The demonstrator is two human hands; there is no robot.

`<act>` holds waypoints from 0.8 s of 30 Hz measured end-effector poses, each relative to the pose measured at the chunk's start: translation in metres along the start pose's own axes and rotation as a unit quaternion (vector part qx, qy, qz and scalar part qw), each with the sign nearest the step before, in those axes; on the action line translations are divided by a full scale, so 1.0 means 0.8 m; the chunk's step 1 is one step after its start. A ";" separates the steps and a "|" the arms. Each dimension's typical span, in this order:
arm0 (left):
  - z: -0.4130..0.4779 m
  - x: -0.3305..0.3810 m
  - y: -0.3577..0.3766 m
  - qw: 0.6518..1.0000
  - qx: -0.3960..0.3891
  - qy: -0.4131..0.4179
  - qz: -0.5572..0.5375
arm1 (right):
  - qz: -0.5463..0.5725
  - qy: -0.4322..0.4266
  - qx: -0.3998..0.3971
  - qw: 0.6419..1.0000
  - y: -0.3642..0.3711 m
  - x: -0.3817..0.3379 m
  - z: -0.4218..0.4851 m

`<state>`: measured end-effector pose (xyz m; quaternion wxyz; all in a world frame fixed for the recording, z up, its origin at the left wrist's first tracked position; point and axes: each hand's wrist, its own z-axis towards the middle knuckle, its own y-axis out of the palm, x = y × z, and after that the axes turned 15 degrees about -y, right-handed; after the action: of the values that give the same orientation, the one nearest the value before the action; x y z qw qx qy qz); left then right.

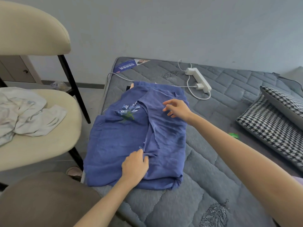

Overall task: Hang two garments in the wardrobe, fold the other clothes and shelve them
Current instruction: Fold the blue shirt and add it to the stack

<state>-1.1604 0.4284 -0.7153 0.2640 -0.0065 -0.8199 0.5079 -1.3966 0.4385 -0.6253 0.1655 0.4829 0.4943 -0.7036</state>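
A blue garment [114,145] with white and green leaf embroidery lies spread on the grey quilted mattress [213,185], its right side folded over toward the middle. My left hand [135,164] rests on the lower part and pinches the folded edge of the cloth. Over the upper right part hovers my right hand [177,108], fingers loosely spread and holding nothing. A crumpled white garment [26,115] lies on the seat of a cream chair [41,149] at the left.
A white power strip [199,80] with its cable lies on the mattress behind the blue garment. A houndstooth pillow [268,126] sits at the right, a small green item [233,135] beside it. A slipper [74,172] lies on the floor under the chair.
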 end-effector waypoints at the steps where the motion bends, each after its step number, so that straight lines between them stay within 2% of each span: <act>1: 0.003 -0.004 -0.003 0.999 -0.029 -0.025 -0.036 | 0.002 -0.002 -0.001 1.000 0.001 0.003 -0.012; 2: 0.007 -0.006 -0.007 0.990 -0.063 -0.064 -0.107 | 0.006 -0.003 -0.006 1.000 0.001 0.006 -0.026; 3: 0.011 -0.008 -0.011 0.966 -0.100 -0.120 -0.206 | 0.010 -0.002 -0.018 1.000 0.004 0.009 -0.041; 5: 0.019 -0.013 -0.015 0.870 -0.186 -0.232 -0.393 | 0.005 0.002 -0.055 0.998 0.010 0.017 -0.074; 6: 0.021 -0.019 -0.015 0.837 -0.216 -0.259 -0.431 | -0.003 0.004 -0.073 0.997 0.014 0.022 -0.090; 9: 0.019 -0.034 -0.013 0.819 -0.238 -0.270 -0.447 | -0.051 -0.011 -0.114 0.992 0.021 0.033 -0.136; 15: 0.008 -0.041 -0.002 0.796 -0.228 -0.266 -0.493 | -0.130 -0.048 -0.155 0.978 0.037 0.054 -0.216; 18: 0.002 -0.045 0.002 0.795 -0.244 -0.254 -0.493 | -0.197 -0.043 -0.105 0.974 0.059 0.074 -0.243; 21: -0.004 -0.051 0.002 0.809 -0.257 -0.219 -0.482 | -0.220 -0.010 -0.003 0.975 0.084 0.085 -0.264; 24: -0.010 -0.056 0.001 0.805 -0.266 -0.192 -0.494 | -0.244 -0.003 0.047 0.969 0.097 0.085 -0.273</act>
<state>-1.1186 0.4228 -0.7322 0.3045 0.4268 -0.8493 0.0613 -1.2613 0.6069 -0.7339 -0.0327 0.3530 0.5627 -0.7468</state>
